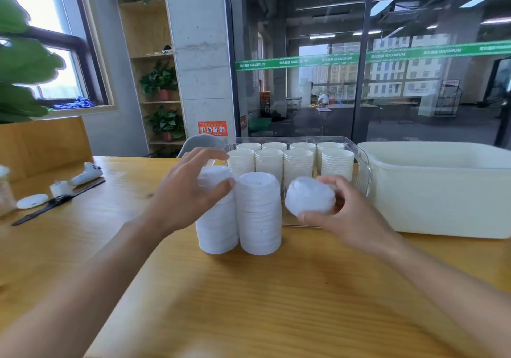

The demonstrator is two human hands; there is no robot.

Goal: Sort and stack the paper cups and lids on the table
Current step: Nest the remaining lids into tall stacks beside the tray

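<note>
Wooden bench [249, 302] ran before a glass wall and plant shelves. Two stacks of lids [240, 213] stood mid-bench, cup stacks [290, 161] behind them in a clear tray [365, 164], a cream tub [442, 191] just right. Left hand [190, 188] curled around the left stack's top; right hand [345, 208] pinched one lid [309, 195]. A watch [55, 202] lay far left.

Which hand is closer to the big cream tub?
Right. The right hand, holding a lid, is just beside the cream tub; the left hand grips the far lid stack.
</note>
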